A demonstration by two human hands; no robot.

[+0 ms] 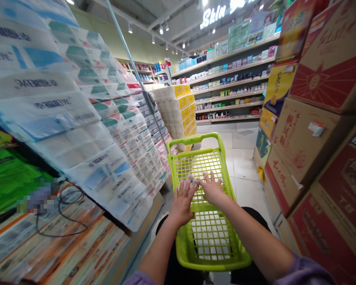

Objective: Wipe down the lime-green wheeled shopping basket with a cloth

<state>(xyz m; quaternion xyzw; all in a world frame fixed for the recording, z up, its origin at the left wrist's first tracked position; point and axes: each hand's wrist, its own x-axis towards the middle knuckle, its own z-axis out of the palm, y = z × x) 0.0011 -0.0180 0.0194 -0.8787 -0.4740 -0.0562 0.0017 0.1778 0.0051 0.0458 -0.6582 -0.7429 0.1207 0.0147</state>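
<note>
A lime-green shopping basket (pixel 182 255) with a lattice wall and floor stands tilted in front of me, its pull-out metal rod (pixel 130 59) slanting up to the left. My left hand (pixel 183 204) is over the basket's lattice, palm down with fingers spread. Beside it my right hand (pixel 213 190) also reaches over the lattice, fingers apart. Between the fingertips of both hands sits a small crumpled whitish-grey wad (pixel 192 179). Whether either hand presses or grips it, I cannot tell.
Stacked tissue packs (pixel 86 111) rise close on my left, above cartons (pixel 56 245) with a loose black cable (pixel 62 233). Cardboard boxes (pixel 302 138) are piled on the right. Ahead run the tiled aisle (pixel 243 158), yellow-and-white tissue packs (pixel 178 107) and product shelves (pixel 234 83).
</note>
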